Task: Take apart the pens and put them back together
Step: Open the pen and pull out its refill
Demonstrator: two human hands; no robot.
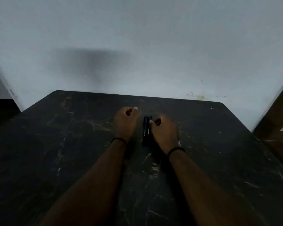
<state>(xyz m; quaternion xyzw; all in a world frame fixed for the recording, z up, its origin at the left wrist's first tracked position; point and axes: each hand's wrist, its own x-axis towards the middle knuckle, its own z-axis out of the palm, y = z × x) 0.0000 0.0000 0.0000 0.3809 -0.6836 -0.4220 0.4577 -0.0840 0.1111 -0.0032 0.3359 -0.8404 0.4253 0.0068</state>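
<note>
A dark, scuffed desk (72, 152) fills the lower half of the frame, set against a pale wall (137, 38). Left of centre, the left hand (126, 119) rests on the desk curled into a loose fist, holding nothing that shows, a dark band (118, 140) at its wrist. Just right of it, at the middle of the frame, two black pens (146, 130) lie side by side, touching, pointing away. The right hand (164, 132) lies against them, fingers curled at their far ends; whether it grips one cannot be told.
</note>
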